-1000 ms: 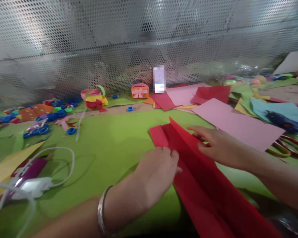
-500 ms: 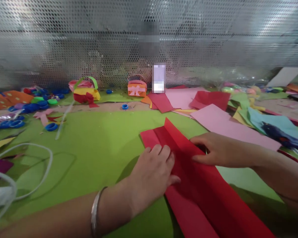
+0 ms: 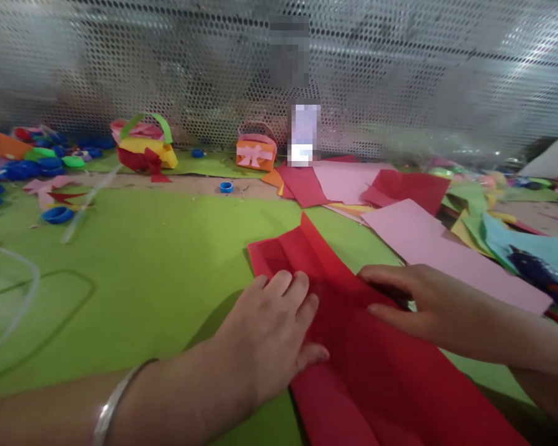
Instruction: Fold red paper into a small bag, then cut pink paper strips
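Note:
A long red paper sheet [image 3: 381, 365], folded lengthwise with a raised crease, lies on the green mat [image 3: 158, 266] and runs from the middle toward the lower right. My left hand [image 3: 270, 334] lies flat on its left flap, fingers stretched out, a silver bangle on the wrist. My right hand [image 3: 423, 303] presses the sheet's right side, with thumb and fingers stretched toward the crease. Neither hand lifts the paper.
Pink sheets [image 3: 428, 248], red sheets [image 3: 409, 189] and other coloured sheets spread at the right. Two small paper baskets [image 3: 144, 145] [image 3: 255, 152] stand by a perforated metal wall [image 3: 400, 74]. Blue rings [image 3: 56, 214] and scraps lie far left, a white cable [image 3: 13, 310] near left.
The view has shifted right and down, so the charger has left the frame. Both hands have slid along the red sheet toward me and now press it flatter.

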